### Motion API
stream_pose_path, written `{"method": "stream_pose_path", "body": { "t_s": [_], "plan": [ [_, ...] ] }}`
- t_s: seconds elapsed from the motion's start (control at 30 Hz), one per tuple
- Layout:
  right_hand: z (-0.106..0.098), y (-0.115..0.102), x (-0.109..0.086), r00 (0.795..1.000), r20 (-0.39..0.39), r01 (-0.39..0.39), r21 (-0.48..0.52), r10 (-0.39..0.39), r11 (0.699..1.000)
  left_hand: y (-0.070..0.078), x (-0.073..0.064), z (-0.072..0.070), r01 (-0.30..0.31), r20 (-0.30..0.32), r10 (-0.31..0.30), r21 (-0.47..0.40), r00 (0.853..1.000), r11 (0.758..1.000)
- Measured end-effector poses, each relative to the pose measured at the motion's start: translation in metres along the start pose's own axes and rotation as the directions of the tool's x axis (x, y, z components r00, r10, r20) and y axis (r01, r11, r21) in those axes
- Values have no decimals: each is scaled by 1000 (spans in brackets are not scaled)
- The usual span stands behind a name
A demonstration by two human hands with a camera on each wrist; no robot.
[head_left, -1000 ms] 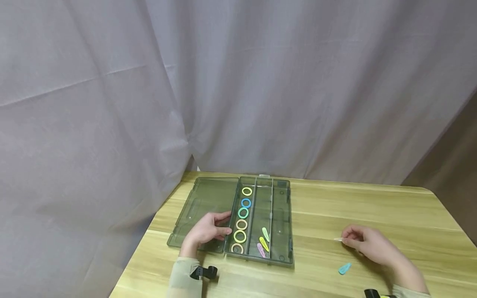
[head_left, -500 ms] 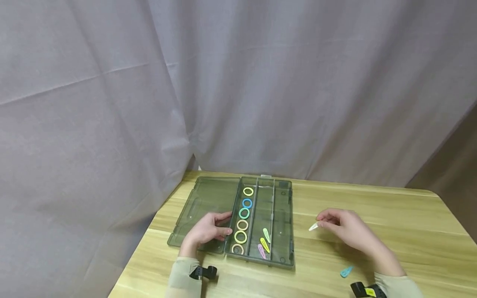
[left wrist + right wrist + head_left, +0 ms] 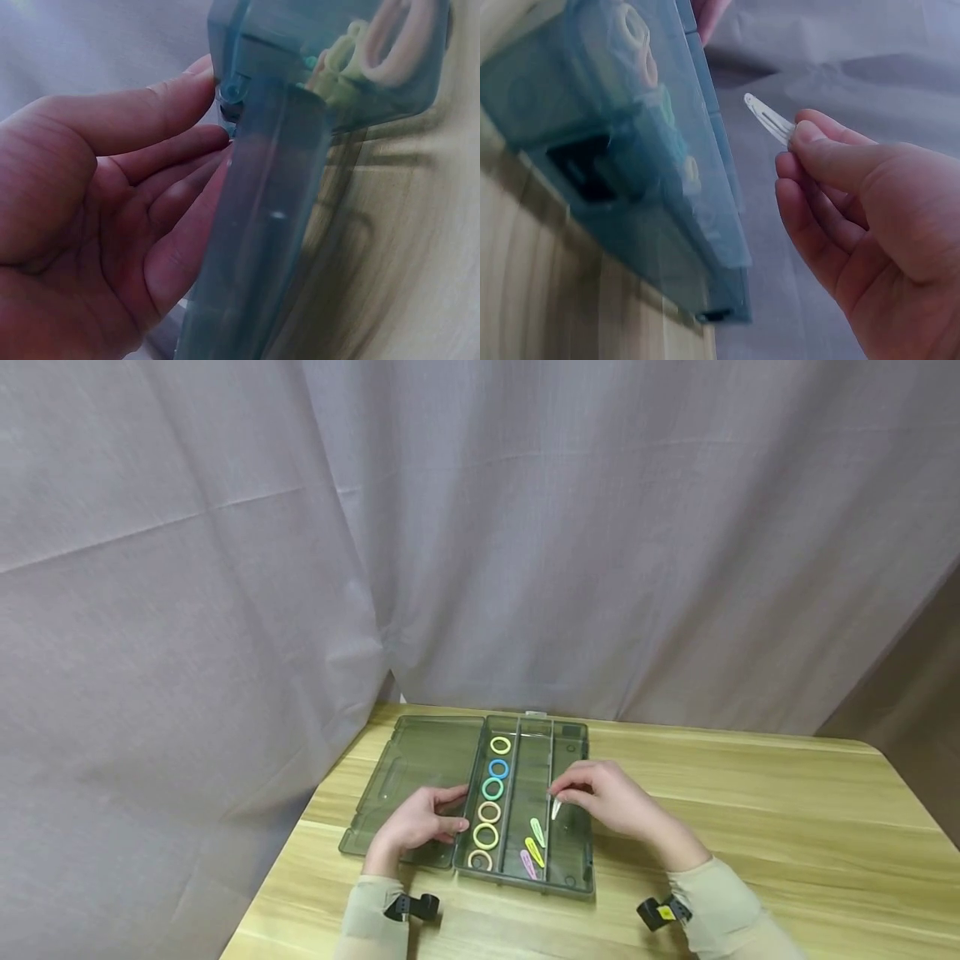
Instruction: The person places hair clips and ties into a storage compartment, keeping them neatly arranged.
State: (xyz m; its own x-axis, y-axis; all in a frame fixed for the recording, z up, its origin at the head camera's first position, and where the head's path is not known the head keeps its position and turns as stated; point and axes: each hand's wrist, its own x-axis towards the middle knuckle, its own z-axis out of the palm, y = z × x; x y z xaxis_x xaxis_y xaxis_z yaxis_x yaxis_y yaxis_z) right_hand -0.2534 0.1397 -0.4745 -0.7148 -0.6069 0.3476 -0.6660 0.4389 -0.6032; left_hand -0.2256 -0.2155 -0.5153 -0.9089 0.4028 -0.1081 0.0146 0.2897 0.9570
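Note:
A white snap hair clip (image 3: 769,120) is pinched between the thumb and index finger of my right hand (image 3: 611,797). That hand is above the right part of an open, see-through grey-green divider box (image 3: 567,860). My left hand (image 3: 416,822) grips the box's hinged left edge, thumb at the wall and fingers by the lid (image 3: 420,752). In the left wrist view its thumb and fingertips meet the plastic. Green (image 3: 537,832), yellow (image 3: 534,852) and pink (image 3: 528,864) hair clips lie at the near end of the middle compartment.
Several coloured rings (image 3: 492,789) line the left compartment. The lid lies folded out flat to the left on the wooden table (image 3: 750,802). A grey curtain (image 3: 525,568) hangs behind the table. Each wrist wears a black camera mount (image 3: 420,907).
My right hand has carried the white hair clip leftward from the table to above the box. The teal clip on the table is now hidden by my right sleeve. My left hand stays put.

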Motion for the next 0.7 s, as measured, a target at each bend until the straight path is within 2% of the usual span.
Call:
{"method": "stream_pose_path", "body": {
  "t_s": [0.2, 0.33, 0.5, 0.7],
  "plan": [
    [10, -6, 24, 998, 62, 24, -17, -23, 1000, -1, 0, 0, -1, 3, 1, 8, 1000, 1000],
    [17, -3, 36, 992, 115, 67, -68, -59, 995, -1, 1, 0, -9, 7, 9, 17, 1000, 1000],
    [22, 0, 46, 979, 195, 87, -118, -63, 989, -1, 1, 0, -1, 5, 1, -1, 1000, 1000],
    [23, 4, 54, 972, 224, 109, -163, -71, 981, 0, 1, -1, 3, 3, -3, -1, 1000, 1000]
  ]
}}
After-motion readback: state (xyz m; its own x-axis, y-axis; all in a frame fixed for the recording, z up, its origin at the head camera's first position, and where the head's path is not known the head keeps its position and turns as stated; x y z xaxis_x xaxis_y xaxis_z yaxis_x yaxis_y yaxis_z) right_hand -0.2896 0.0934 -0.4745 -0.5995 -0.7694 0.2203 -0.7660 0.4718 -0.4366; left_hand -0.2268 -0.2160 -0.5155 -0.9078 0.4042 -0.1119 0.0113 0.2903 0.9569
